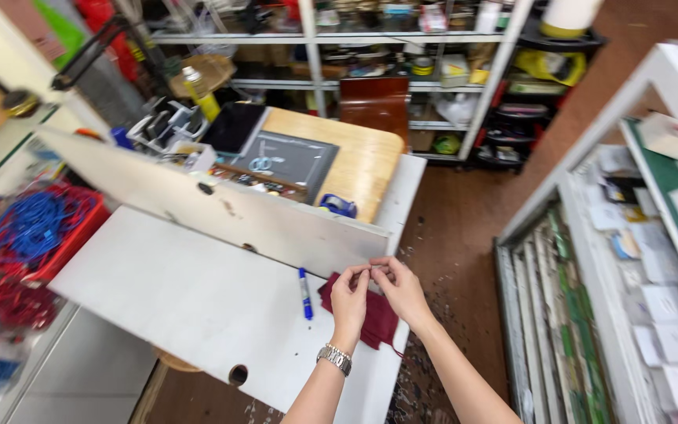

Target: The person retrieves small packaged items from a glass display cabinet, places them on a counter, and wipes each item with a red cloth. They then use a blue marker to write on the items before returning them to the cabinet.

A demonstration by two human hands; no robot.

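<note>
My left hand (pixel 350 298), with a silver watch at its wrist, and my right hand (pixel 402 287) meet fingertip to fingertip above a dark red cloth (pixel 377 320) at the right end of a white board (pixel 198 298). The fingers of both hands are pinched together on something too small to make out. A blue marker pen (pixel 305 294) lies on the board just left of the cloth. An upright white panel (pixel 221 212) with small holes stands along the board's far edge, right behind my hands.
Behind the panel is a wooden tabletop (pixel 366 161) with a dark framed plate (pixel 288 161) and a blue tape dispenser (pixel 340 206). A red basket of blue cable (pixel 41 228) sits left. Metal shelving (pixel 402 47) fills the back. A glass display case (pixel 629 259) stands right across the brown floor.
</note>
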